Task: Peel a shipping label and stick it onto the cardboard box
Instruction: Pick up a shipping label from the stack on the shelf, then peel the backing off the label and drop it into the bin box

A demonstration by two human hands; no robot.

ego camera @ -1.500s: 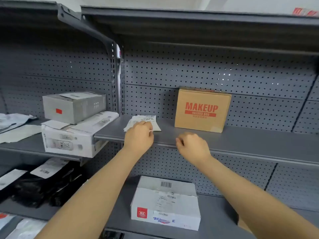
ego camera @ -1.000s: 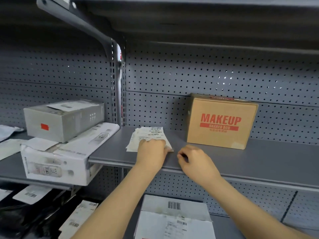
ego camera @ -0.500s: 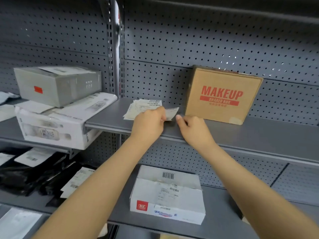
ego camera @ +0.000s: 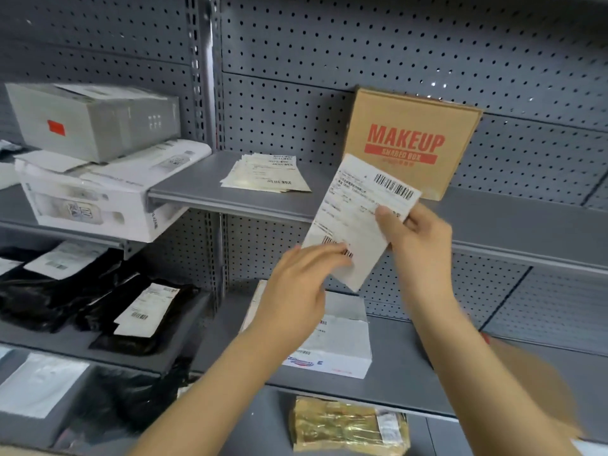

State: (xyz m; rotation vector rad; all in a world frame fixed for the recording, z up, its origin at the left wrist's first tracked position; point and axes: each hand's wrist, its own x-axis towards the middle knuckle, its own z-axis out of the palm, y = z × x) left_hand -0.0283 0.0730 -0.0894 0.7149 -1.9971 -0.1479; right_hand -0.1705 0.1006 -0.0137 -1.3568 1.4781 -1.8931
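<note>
Half a second ago the sheet was just sliding off the stack on the shelf; now the shipping label (ego camera: 358, 218) is lifted clear and held up in the air between both hands, tilted, printed face toward the camera.

Nearest, the left hand (ego camera: 296, 291) reaches up to the label's lower edge, its fingers curled loosely against the corner by the small barcode — touching it, though motion blur makes it hard to say whether it is truly pinching. Just beyond, the right hand (ego camera: 418, 238) is closed on the label's right edge, thumb across the front and fingers behind, and seems to carry the sheet.

The label looks like thin paper on a backing: very light, floppy, easily creased, and likely to curl or stick to itself once the adhesive is bared. The best hold is probably by the edges, with a corner worked apart by a fingernail while the other hand keeps the backing taut. It does not appear peeled yet.

Farther back, the stack of labels (ego camera: 266, 174) lies on the grey shelf (ego camera: 493, 215). At the rear stands the cardboard box (ego camera: 411, 139), upright against the pegboard (ego camera: 362, 44) and marked MAKEUP — its plain brown face below the red print looks stiff enough to press against.
</note>
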